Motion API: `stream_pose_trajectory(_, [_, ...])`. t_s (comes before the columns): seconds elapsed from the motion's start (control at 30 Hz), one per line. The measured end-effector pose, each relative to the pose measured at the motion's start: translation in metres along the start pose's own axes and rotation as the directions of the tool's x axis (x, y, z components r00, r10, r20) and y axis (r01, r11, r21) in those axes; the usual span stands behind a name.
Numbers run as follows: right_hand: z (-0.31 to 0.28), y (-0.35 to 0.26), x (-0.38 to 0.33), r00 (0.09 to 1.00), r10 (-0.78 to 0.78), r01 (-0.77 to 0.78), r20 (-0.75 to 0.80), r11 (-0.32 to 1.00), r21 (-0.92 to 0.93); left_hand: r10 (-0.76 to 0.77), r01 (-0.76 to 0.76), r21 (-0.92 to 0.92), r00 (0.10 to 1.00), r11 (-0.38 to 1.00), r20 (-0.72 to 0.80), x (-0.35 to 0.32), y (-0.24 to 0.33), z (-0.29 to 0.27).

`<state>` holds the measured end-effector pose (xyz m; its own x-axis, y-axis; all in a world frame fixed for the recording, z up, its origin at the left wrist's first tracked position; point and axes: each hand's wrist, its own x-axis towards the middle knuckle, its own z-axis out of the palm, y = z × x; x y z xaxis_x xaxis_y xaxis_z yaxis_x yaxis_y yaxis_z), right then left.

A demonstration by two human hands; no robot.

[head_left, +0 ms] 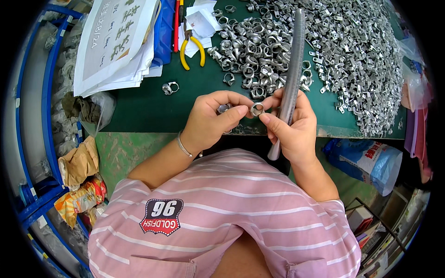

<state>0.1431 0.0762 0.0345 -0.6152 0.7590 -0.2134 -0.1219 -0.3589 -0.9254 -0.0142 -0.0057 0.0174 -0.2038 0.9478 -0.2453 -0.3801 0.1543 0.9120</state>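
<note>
Where the near edge of the green worktop (143, 111) runs in front of the person, both hands are found brought close together, fingers bent. The left hand (213, 113) has thumb and forefinger closed at the left side of a small metal ring (257, 110); a second ring (223, 108) shows partly within its curled fingers. The right hand (294, 127) has thumb and forefinger at the right side of the small metal ring, and its grip also encloses a long tapered metal rod (295, 55). This rod stands slanted, its narrow lower end past the near edge and its upper end above the stock. A heap of metal rings (259, 51) occupies the middle toward the far edge; a larger heap of small flat metal pieces (357, 60) spreads along the right edge. One loose ring (170, 88) lies apart on the left part. Toward the far left corner are stacked paper sheets (113, 41), a blue tray (163, 34) beside them, a red stick-shaped tool (176, 23) and yellow-handled pliers (200, 48), the latter near white paper pieces (199, 23).
</note>
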Motion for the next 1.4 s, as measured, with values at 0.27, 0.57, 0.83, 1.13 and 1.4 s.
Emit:
stream_pose_trajectory(0.27, [0.004,0.0,-0.004,0.997,-0.078,0.078,-0.003,0.996,-0.041,-0.071,0.071,-0.013,0.997,0.997,0.031,-0.001,-0.002,0.0])
stream_pose_trajectory(0.57, [0.005,-0.001,-0.004,0.999,-0.046,0.046,0.006,0.999,-0.002,-0.116,0.121,-0.079,0.992,0.99,0.057,-0.002,-0.004,0.0])
stream_pose_trajectory(0.83, [-0.001,0.003,0.0,0.999,0.045,-0.047,0.016,0.992,0.116,-0.057,0.062,-0.127,0.998,0.99,0.041,-0.002,-0.002,0.002])
stream_pose_trajectory(1.13, [-0.001,0.003,0.0,0.995,0.095,-0.095,0.002,0.987,0.133,-0.097,0.104,-0.182,0.994,0.978,0.048,-0.002,-0.001,0.001])
stream_pose_trajectory(1.4, [0.001,0.006,0.0,0.999,0.049,-0.049,-0.014,0.998,0.036,0.036,-0.039,0.022,0.994,0.999,0.102,0.003,-0.013,0.002])
